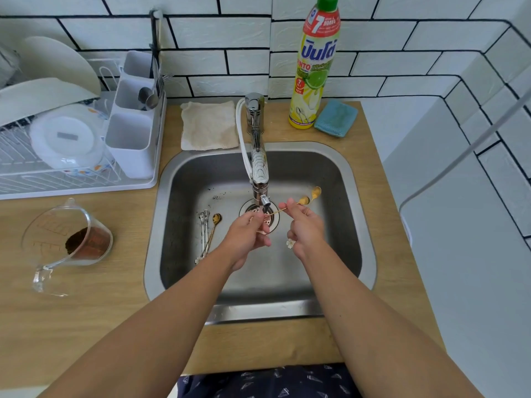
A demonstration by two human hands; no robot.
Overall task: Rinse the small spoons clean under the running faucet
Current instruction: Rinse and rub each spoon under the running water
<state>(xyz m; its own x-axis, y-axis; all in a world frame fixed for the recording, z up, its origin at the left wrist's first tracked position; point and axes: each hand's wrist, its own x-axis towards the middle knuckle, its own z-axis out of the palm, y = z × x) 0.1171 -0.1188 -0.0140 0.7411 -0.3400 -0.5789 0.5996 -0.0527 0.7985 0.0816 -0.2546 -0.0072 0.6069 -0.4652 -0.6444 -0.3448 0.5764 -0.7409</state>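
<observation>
over the steel sink point(353, 225), just right of the faucet point(257, 156) spout, two small gold spoons point(310, 196) stick up w/ bowls side by side, pinched by their thin stems in the right hand point(306, 234); a white flower charm point(290, 243) at a handle end pokes out below that palm. left hand point(248, 234) sits under the spout, fingers curled round the far end of one gold stem that spans btwn both hands. can't tell if water is running, stream too faint to see. more small spoons point(208, 234), silver plus one gold, lie on the sink floor left of the drain point(260, 215), apart from both hands. dark specks dot the basin behind them. on the wood counter: beige cloth point(209, 124) behind the sink, dish soap bottle point(314, 67) & blue sponge point(336, 117) to the right of the tap, white dish rack point(86, 179) w/ plates and a cutlery caddy point(133, 119) at left, clear measuring jug point(67, 242) w/ brown powder near the front left.
</observation>
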